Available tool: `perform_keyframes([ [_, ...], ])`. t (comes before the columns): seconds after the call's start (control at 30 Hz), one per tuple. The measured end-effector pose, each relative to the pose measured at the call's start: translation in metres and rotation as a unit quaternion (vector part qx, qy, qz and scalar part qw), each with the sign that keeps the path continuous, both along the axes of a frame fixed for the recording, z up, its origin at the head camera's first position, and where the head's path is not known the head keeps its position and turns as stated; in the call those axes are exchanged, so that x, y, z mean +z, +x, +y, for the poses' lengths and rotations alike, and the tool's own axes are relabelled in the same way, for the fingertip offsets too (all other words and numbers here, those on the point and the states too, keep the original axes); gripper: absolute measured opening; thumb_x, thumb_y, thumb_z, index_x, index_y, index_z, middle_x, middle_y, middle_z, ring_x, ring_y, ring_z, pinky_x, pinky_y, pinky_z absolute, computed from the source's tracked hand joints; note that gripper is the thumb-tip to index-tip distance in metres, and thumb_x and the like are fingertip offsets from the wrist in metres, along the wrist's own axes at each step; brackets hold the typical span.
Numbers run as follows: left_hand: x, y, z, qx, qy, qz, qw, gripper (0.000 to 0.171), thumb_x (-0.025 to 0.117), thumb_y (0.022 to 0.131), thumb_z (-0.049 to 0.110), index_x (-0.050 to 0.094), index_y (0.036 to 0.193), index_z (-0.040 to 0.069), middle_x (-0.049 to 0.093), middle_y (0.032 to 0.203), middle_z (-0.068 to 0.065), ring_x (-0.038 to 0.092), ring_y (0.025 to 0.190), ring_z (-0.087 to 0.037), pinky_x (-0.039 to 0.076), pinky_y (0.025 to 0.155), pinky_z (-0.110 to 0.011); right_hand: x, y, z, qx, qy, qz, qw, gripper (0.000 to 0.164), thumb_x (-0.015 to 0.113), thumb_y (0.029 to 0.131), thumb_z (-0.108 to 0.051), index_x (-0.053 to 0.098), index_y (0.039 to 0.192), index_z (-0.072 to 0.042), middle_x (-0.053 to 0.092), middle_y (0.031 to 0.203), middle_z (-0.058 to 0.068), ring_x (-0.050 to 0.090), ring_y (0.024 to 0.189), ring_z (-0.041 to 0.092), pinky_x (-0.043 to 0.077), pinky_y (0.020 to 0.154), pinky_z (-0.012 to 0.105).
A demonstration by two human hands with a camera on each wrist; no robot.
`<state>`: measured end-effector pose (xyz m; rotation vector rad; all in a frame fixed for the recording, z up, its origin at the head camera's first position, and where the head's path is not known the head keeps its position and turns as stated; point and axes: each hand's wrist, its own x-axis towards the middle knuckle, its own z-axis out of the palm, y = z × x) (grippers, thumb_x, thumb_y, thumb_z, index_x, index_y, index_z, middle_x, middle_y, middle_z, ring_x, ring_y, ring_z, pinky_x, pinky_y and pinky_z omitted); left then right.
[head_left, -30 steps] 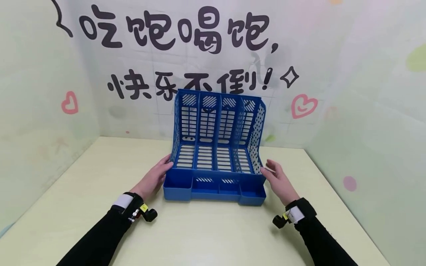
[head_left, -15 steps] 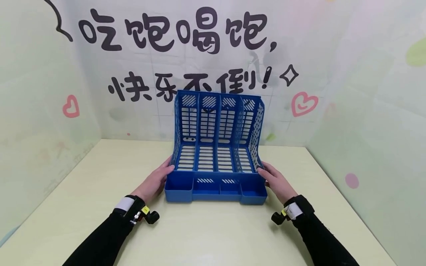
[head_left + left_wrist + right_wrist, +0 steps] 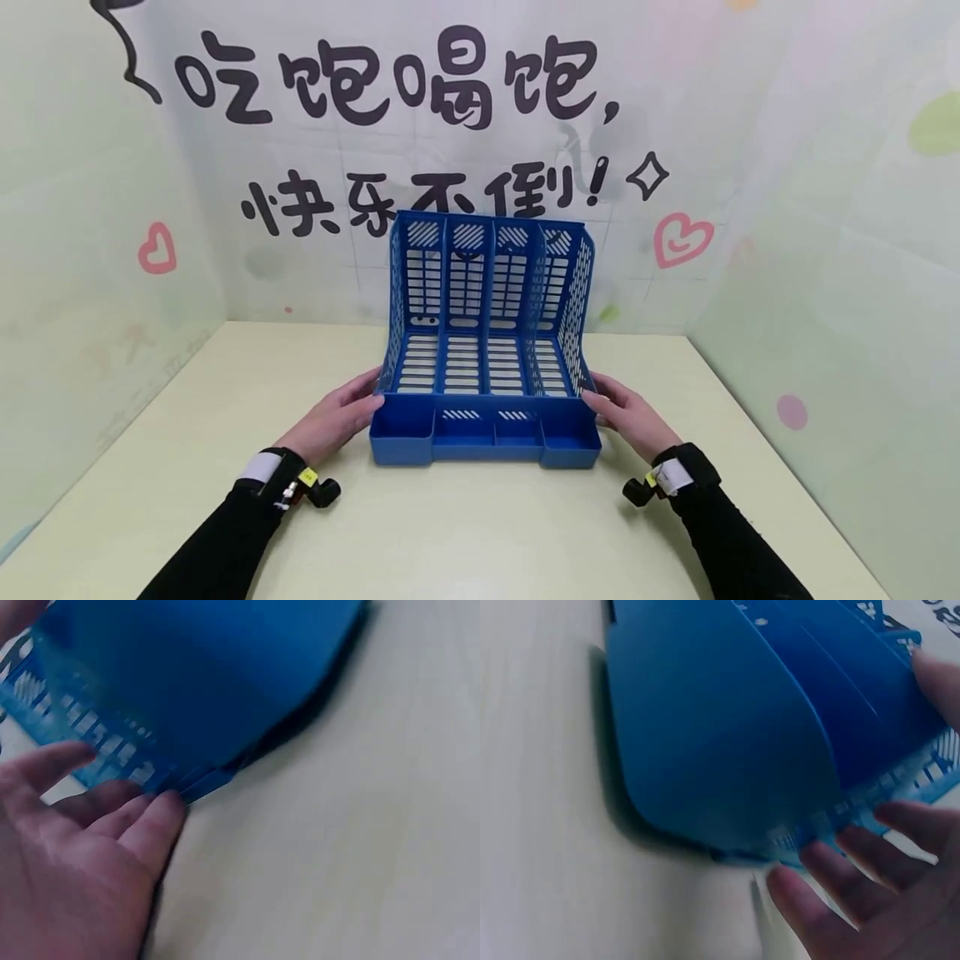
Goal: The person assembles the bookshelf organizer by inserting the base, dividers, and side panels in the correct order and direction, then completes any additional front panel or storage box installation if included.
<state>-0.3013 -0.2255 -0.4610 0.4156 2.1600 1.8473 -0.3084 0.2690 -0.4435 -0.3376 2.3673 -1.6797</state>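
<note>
A blue plastic desktop file organizer (image 3: 487, 452) stands upright on the table in the head view. Its slatted upper part has several upright slots, and small open trays run along its front. My left hand (image 3: 333, 421) is at its left side, thumb near the front tray's corner; in the left wrist view the fingertips of this hand (image 3: 82, 855) touch the lower side of the organizer (image 3: 202, 682). On the other side, my right hand (image 3: 630, 417) has its thumb at the edge. The right wrist view shows its loosely spread fingers (image 3: 855, 892) beside the organizer's wall (image 3: 705, 727).
The pale table (image 3: 480, 542) extends in front of and on both sides of the organizer. Behind it hangs a white printed backdrop (image 3: 420, 150) with large black characters, and printed side walls (image 3: 817, 317) border the table. Each wrist wears a strapped camera (image 3: 324, 493).
My right hand has come in from slightly apart to the organizer's right side. My left hand has shifted a little outward. The organizer stays in about the same spot while the view tilts slightly.
</note>
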Motion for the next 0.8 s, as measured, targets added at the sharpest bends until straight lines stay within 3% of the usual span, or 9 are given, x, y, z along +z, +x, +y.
perform_keyframes([
  [0.07, -0.004, 0.001, -0.007, -0.010, -0.002, -0.006, 0.9999, 0.079, 0.059, 0.115, 0.031, 0.015, 0.177, 0.011, 0.020, 0.183, -0.020, 0.024, 0.169, -0.044, 0.023, 0.135, -0.060, -0.003, -0.001, 0.007, 0.018, 0.005, 0.007, 1.000, 0.076, 0.065, 0.112, -0.031, 0.029, 0.174, -0.006, 0.038, 0.176, 0.024, 0.044, 0.158, 0.046, 0.045, 0.127, 0.055],
  [0.17, -0.007, 0.003, -0.011, 0.000, -0.017, -0.004, 0.9998, 0.079, 0.065, 0.112, 0.031, 0.022, 0.176, 0.010, 0.028, 0.181, -0.020, 0.030, 0.166, -0.043, 0.030, 0.134, -0.059, -0.011, -0.002, 0.013, 0.023, 0.009, 0.014, 1.000, 0.074, 0.072, 0.107, -0.023, 0.036, 0.170, -0.003, 0.046, 0.170, 0.026, 0.053, 0.151, 0.043, 0.052, 0.119, 0.044],
  [0.3, -0.006, 0.002, -0.006, 0.066, -0.036, -0.006, 0.9971, 0.081, 0.070, 0.108, 0.047, 0.036, 0.170, 0.007, 0.044, 0.173, -0.019, 0.050, 0.156, -0.035, 0.050, 0.124, -0.044, -0.021, -0.005, 0.008, -0.038, 0.033, 0.025, 0.998, 0.063, 0.073, 0.108, -0.032, 0.053, 0.158, 0.000, 0.064, 0.153, 0.023, 0.068, 0.133, 0.029, 0.058, 0.107, 0.033],
  [0.4, -0.006, -0.001, -0.001, 0.107, -0.020, -0.016, 0.9939, 0.082, 0.073, 0.105, 0.052, 0.045, 0.165, 0.003, 0.051, 0.168, -0.020, 0.062, 0.145, -0.027, 0.058, 0.113, -0.033, -0.026, -0.009, 0.001, -0.085, 0.058, 0.025, 0.994, 0.063, 0.072, 0.107, -0.043, 0.059, 0.152, -0.001, 0.070, 0.145, 0.020, 0.071, 0.126, 0.025, 0.058, 0.110, 0.041],
  [0.57, -0.009, -0.002, -0.001, 0.119, -0.015, -0.029, 0.9923, 0.079, 0.072, 0.106, 0.049, 0.047, 0.163, 0.001, 0.053, 0.166, -0.021, 0.067, 0.138, -0.020, 0.059, 0.109, -0.027, -0.030, -0.008, -0.004, -0.109, 0.075, 0.007, 0.991, 0.065, 0.073, 0.105, -0.050, 0.062, 0.149, -0.003, 0.071, 0.144, 0.019, 0.070, 0.126, 0.030, 0.052, 0.116, 0.055],
  [0.7, -0.011, 0.000, 0.000, 0.106, -0.023, -0.025, 0.9938, 0.081, 0.070, 0.107, 0.050, 0.042, 0.165, 0.001, 0.050, 0.168, -0.022, 0.062, 0.145, -0.028, 0.058, 0.113, -0.032, -0.031, -0.005, -0.004, -0.103, 0.080, 0.009, 0.991, 0.063, 0.074, 0.106, -0.046, 0.061, 0.150, -0.004, 0.070, 0.146, 0.019, 0.068, 0.129, 0.031, 0.051, 0.118, 0.054],
  [0.8, -0.006, 0.003, 0.006, 0.098, -0.054, 0.002, 0.9938, 0.086, 0.067, 0.109, 0.051, 0.033, 0.170, 0.002, 0.041, 0.174, -0.023, 0.051, 0.155, -0.039, 0.052, 0.122, -0.044, -0.024, 0.000, -0.003, -0.094, 0.087, 0.037, 0.991, 0.067, 0.070, 0.108, -0.044, 0.052, 0.158, -0.003, 0.063, 0.154, 0.023, 0.062, 0.139, 0.038, 0.049, 0.121, 0.056],
])
